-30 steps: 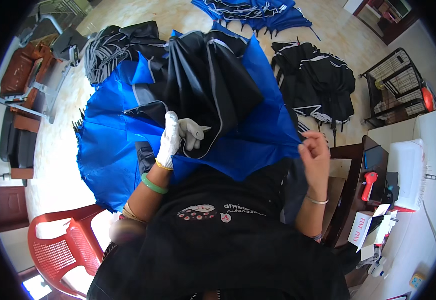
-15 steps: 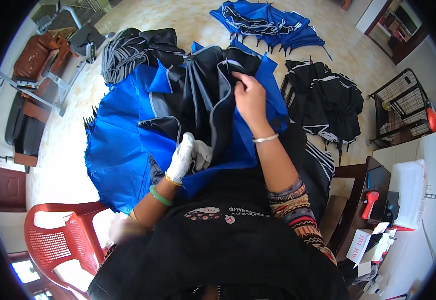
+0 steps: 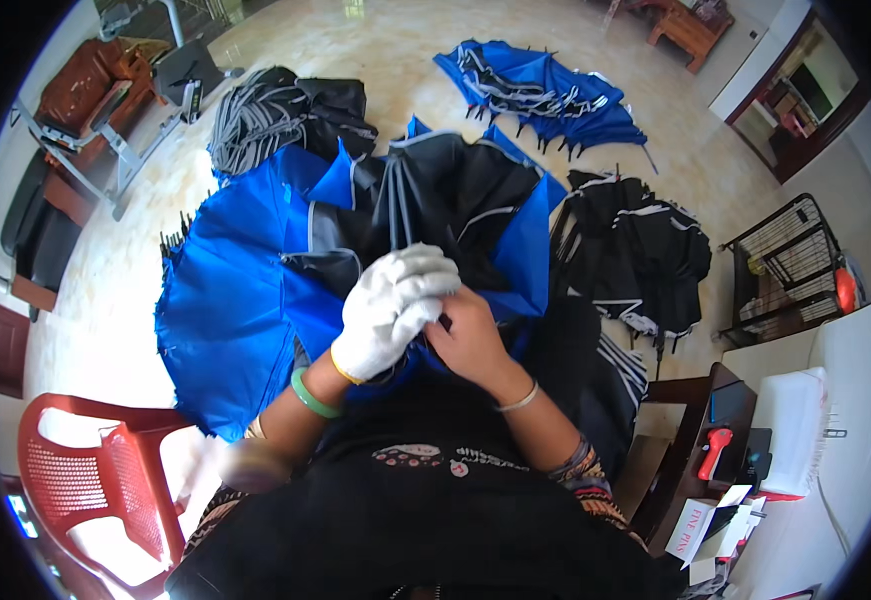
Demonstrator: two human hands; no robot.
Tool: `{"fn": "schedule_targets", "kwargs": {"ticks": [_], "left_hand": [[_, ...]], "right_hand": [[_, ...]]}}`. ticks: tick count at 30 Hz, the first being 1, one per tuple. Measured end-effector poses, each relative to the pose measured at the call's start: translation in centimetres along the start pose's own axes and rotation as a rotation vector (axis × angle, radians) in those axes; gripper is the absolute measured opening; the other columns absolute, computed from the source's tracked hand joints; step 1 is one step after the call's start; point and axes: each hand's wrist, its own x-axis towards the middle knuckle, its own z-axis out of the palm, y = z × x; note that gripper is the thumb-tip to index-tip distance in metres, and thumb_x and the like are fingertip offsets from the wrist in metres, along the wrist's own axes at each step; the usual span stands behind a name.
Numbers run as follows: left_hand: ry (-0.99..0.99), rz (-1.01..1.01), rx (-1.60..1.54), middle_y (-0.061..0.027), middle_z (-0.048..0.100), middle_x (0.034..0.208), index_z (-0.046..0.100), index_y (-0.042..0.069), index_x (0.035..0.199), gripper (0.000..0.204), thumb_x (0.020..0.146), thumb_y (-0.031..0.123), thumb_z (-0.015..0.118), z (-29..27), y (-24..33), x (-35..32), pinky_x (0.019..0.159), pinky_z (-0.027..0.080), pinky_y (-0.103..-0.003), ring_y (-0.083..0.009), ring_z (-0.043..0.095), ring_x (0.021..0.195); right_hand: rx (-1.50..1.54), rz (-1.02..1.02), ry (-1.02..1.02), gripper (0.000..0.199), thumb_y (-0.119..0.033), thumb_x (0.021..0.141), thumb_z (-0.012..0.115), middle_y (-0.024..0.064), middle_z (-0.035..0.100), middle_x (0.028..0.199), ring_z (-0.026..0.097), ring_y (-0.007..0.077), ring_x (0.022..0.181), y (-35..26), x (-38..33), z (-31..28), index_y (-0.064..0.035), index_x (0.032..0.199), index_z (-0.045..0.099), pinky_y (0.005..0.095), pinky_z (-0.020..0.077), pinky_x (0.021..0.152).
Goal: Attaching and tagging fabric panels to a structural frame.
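A partly folded umbrella (image 3: 522, 250), blue on one side and black with grey edging on the other, lies across my lap. My left hand (image 3: 391, 310), in a white glove, is closed over the umbrella's near middle, fingers curled. My bare right hand (image 3: 471, 340) presses against the glove's fingertips, its fingers also closed. The two hands meet in front of my body and cover the part of the umbrella they grip. Beside it on the left spreads a stack of blue umbrellas (image 3: 226, 300), with dark tips along its outer edge.
Beyond lie a black, grey-edged umbrella pile (image 3: 266, 125), a blue pile (image 3: 546, 95) and a black pile (image 3: 641, 255). A red plastic chair (image 3: 106, 480) stands at left. At right are a wire cage (image 3: 791, 265) and a dark table (image 3: 691, 430) holding a red-handled tool (image 3: 716, 453) and a small open box (image 3: 711, 530).
My right hand has come down from the umbrella's far edging to meet my left hand. The left has moved slightly up and right, and the raised black fold has dropped.
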Motion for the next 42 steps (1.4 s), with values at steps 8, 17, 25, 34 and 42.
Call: {"fn": "schedule_targets", "kwargs": {"ticks": [8,17,25,34,42], "left_hand": [[0.061,-0.464,-0.719,-0.0156,0.063,0.108,0.062,0.003,0.113,0.028,0.09,0.012,0.05,3.0,2.2,-0.8,0.088,0.047,-0.033,-0.0292,0.062,0.099],[-0.313,-0.333,-0.645,-0.0126,0.064,0.089,0.066,0.002,0.099,0.024,0.09,0.017,0.049,3.3,-0.6,-2.4,0.073,0.048,-0.032,-0.0254,0.063,0.082],[-0.367,-0.226,-0.367,-0.0119,0.061,0.074,0.065,0.006,0.084,0.025,0.09,0.027,0.052,5.9,1.0,-3.1,0.066,0.048,-0.039,-0.0313,0.06,0.071],[-0.439,-0.244,-0.331,-0.0094,0.062,0.077,0.065,0.011,0.084,0.024,0.091,0.028,0.05,5.9,1.4,-3.0,0.068,0.049,-0.041,-0.0306,0.061,0.075],[-0.557,-0.22,-0.331,-0.0095,0.061,0.077,0.064,0.012,0.084,0.024,0.092,0.028,0.049,5.6,1.6,-2.9,0.067,0.049,-0.041,-0.0305,0.061,0.075]], "right_hand": [[0.065,0.225,0.084,0.023,0.003,0.083,0.058,0.012,0.062,0.094,0.064,0.0208,0.087,-0.5,-3.4,-3.2,0.0035,0.106,0.063,0.0303,0.0505,0.074],[0.92,0.533,0.322,0.021,0.006,0.085,0.059,0.0086,0.063,0.097,0.065,0.0196,0.087,0.9,-6.5,-6.3,0.0044,0.104,0.067,0.0283,0.054,0.079],[-0.127,0.152,0.128,0.017,0.005,0.079,0.066,0.0089,0.066,0.083,0.062,0.0155,0.064,-2.6,-6.1,-6.1,-0.0002,0.095,0.071,0.024,0.0491,0.06],[-0.078,0.121,0.172,0.015,0.004,0.078,0.067,0.0084,0.065,0.081,0.062,0.0141,0.066,-2.8,-6.1,-6.6,-0.0015,0.092,0.071,0.0229,0.0464,0.058],[0.027,0.147,0.1,0.015,0.005,0.079,0.065,0.0081,0.066,0.083,0.063,0.0149,0.069,-2.8,-6.5,-7.2,-0.0016,0.091,0.071,0.0235,0.0478,0.06]]}}
